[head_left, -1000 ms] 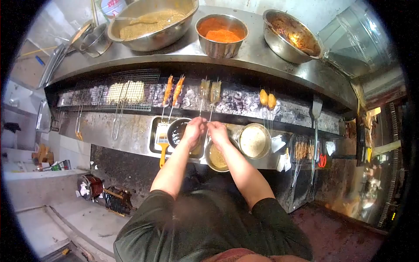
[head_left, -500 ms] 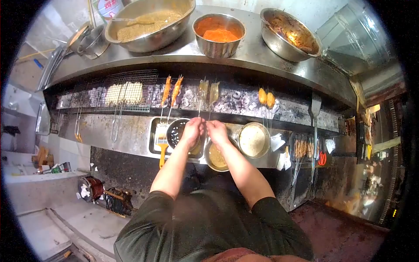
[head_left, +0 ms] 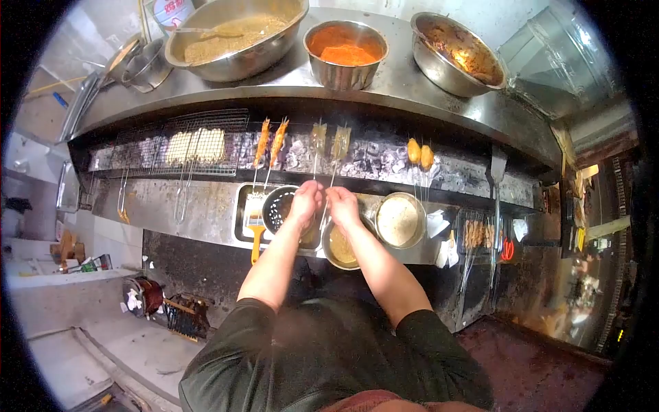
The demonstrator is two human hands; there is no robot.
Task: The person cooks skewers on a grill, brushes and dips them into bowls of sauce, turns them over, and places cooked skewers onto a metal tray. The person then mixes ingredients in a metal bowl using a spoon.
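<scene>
My left hand (head_left: 306, 202) is closed around the lower end of a skewer, whose flat brownish food piece (head_left: 318, 137) lies over the coals. Just beside it, my right hand (head_left: 341, 204) pinches a second skewer with a similar piece (head_left: 340, 142), tilted slightly to the right. Below my left hand sits a dark bowl with white spots (head_left: 276, 208), partly hidden by the forearm. A metal bowl of brown sauce (head_left: 338, 248) is under my right wrist. To its right stands a bowl of pale liquid (head_left: 398, 221).
Orange skewers (head_left: 277, 144) and yellow skewers (head_left: 426, 157) lie across the charcoal grill (head_left: 374, 161). A wire grill basket (head_left: 199, 147) holds pale food. A yellow-handled brush (head_left: 256, 242) rests on a tray. Large metal bowls, one with red powder (head_left: 345, 55), line the back shelf.
The right skewer's food end has swung slightly right, and its piece shows a different face. Both hands have barely shifted and still grip their skewers.
</scene>
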